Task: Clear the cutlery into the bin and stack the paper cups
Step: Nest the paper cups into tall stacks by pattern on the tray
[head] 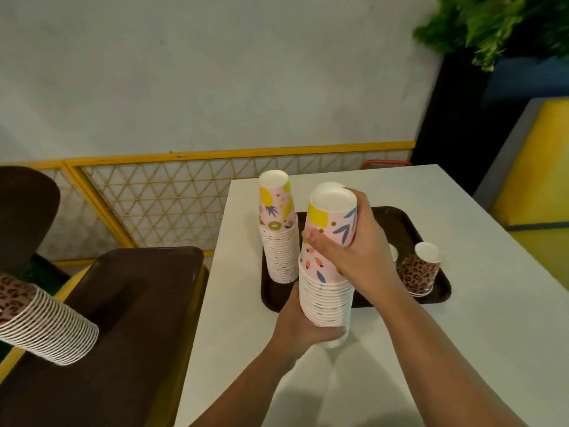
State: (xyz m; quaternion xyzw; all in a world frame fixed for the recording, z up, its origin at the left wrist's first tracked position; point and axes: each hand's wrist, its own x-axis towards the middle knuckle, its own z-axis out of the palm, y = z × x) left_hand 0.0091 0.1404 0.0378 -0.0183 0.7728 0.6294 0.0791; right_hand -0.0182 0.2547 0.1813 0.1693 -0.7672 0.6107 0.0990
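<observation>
Head view. We are looking down on a white counter (431, 334) that is carrying a dark tray (400, 217) near its far left corner. We are holding a stack of fruit-print paper cups (326, 300), mouths down, above the counter's left part, at the near rim of the tray. Our left hand (308, 328) is curling round the stack's lower end and gripping it from below. Our right hand (354, 241) is wrapping its fingers round the top cup (331, 217) and gripping it; that cup is sitting tilted and only partly seated over the stack, so we are judging the nesting of this cup as the step in hand.

A second fruit-print stack (278, 232) is standing upright at the tray's far left corner, just beside the held one. Toward the tray's right edge a leopard-print cup (420, 269) is standing mouth down, with another cup showing as a sliver behind our right wrist; these are reading as not yet stacked.

Off the counter's left edge a brown tray-like surface (123, 303) is lying, and a long leopard-print stack (46, 325) is jutting in from the picture's left border; we cannot tell what is supporting it.

No cutlery and no bin are showing anywhere here, so we cannot tell how that part stands. The cup stacking is looking well advanced, with the loose leopard cups and perhaps the merging of the two fruit stacks remaining.
</observation>
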